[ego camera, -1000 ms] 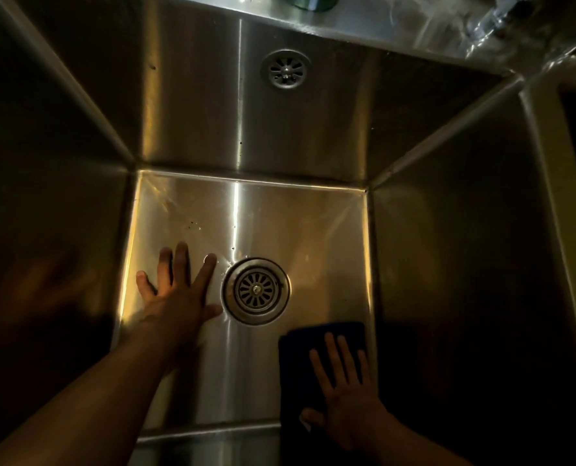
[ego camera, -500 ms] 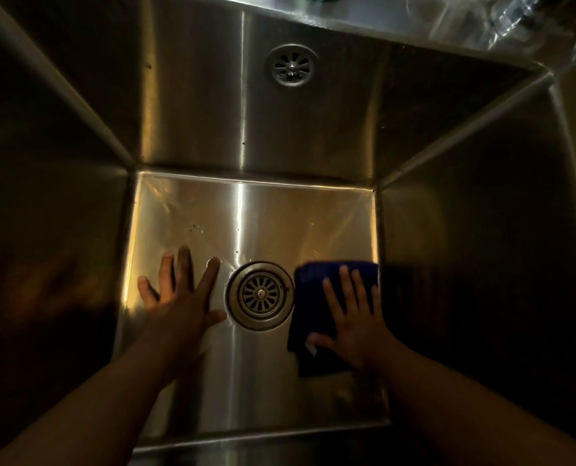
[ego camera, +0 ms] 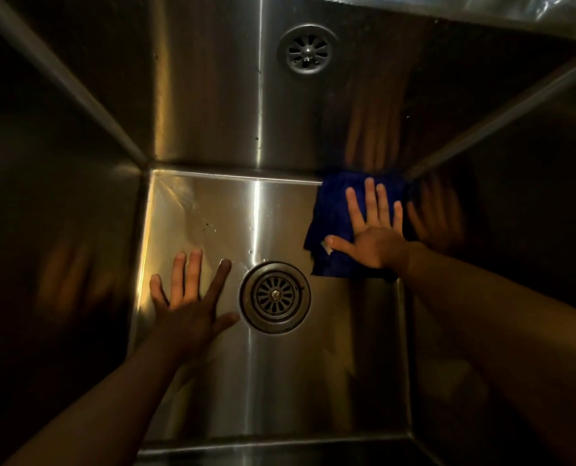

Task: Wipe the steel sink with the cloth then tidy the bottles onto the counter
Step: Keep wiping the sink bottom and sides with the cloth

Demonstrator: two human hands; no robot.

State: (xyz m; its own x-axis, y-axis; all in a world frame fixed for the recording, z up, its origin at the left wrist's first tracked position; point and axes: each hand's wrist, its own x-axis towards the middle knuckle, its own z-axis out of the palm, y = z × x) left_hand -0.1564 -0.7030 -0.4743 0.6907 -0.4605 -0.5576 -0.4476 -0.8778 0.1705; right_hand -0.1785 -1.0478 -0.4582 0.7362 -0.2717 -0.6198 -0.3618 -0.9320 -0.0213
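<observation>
Right hand: the right hand (ego camera: 372, 237) lay flat and wide, fingers spread, pressing the blue cloth (ego camera: 333, 227) onto the sink floor — gripping nothing, simply pinning the cloth so the whole palm drove it.
Cloth: it sat in the far right corner of the steel sink (ego camera: 212, 213), its far edge touching the back wall, just right of the floor drain (ego camera: 274, 297).
Left hand: the left hand (ego camera: 192, 297) was open wide too, empty, palm planted on the floor left of the drain, likely a brace while leaning in.
Change: a second earlier the cloth was at the near right edge; half a second ago, level with the drain; now it had swept right up to the far wall. The left hand hardly budged.
Overflow: the overflow grille (ego camera: 307, 49) on the back wall looked untouched.
Bottles: none in view.
</observation>
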